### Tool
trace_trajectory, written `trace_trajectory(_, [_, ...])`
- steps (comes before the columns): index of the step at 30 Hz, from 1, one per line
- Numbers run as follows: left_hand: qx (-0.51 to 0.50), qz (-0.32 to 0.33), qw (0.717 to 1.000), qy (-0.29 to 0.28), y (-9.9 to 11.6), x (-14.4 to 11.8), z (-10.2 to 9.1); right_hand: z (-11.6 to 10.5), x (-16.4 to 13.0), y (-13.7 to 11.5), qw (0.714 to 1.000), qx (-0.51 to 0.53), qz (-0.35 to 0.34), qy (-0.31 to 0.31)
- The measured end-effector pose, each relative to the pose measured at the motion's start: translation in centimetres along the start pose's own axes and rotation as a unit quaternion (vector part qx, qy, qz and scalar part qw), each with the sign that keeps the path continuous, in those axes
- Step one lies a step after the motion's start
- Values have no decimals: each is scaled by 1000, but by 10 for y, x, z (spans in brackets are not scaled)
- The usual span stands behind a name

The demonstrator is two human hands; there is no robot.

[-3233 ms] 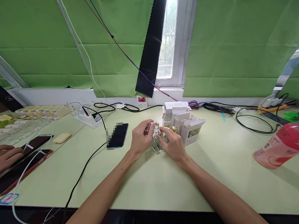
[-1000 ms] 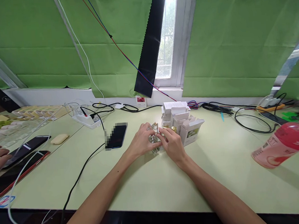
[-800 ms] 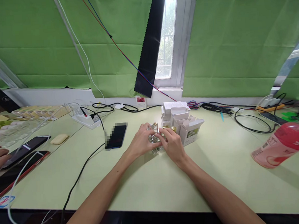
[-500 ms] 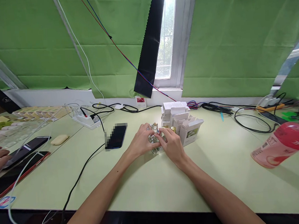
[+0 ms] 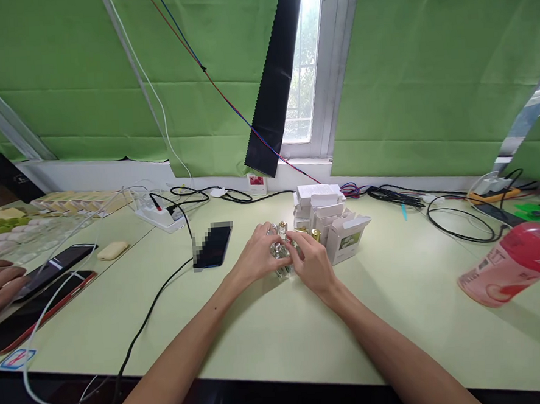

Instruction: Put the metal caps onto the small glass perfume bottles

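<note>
Now both hands, left (image 5: 257, 256) and right (image 5: 314, 261), grip the glass bottle (image 5: 281, 254) mid-capping; next, I'd steady it on the tabletop (image 5: 269, 330).

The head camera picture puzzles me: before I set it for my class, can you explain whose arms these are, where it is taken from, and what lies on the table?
The picture comes from a camera worn on a person's head, looking forward and down, so both bare arms are that person's own. The left hand and right hand close together around a small glass bottle on the pale green table. Just behind stand small white boxes. To the left lies a dark phone with cables; a pink bottle is at right. At the far left edge is another person's hand.
</note>
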State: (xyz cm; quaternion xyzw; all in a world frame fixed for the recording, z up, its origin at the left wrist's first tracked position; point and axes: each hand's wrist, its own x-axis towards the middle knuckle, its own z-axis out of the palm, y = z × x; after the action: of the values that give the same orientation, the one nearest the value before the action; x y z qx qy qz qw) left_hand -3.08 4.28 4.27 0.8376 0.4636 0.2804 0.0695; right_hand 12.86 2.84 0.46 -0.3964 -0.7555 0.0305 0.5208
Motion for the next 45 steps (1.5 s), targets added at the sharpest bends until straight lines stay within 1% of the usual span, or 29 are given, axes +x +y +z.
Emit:
trace_trajectory(15, [-2, -4, 1000, -1, 2, -1, 0, 4, -1, 2, 999, -27, 7, 19])
trace_trajectory(18, [1, -2, 1000, -2, 2, -1, 0, 4, -2, 1, 1000, -19, 12, 16])
trace_trajectory(24, [6, 2, 1000, -1, -2, -1, 3, 2, -2, -2, 1000, -2, -6, 0])
trace_trajectory(29, [3, 5, 1000, 1, -2, 0, 4, 1, 0, -1, 1000, -9, 0, -8])
trace_trajectory(35, [7, 3, 1000, 1, 0, -1, 3, 3, -1, 1, 1000, -14, 1, 0])
trace_trajectory(40, [2, 3, 1000, 0, 0, -1, 3, 3, -1, 0, 1000, -20, 16, -3])
trace_trajectory(45, [3, -3, 1000, 1, -2, -1, 5, 1, -2, -3, 1000, -5, 17, -11])
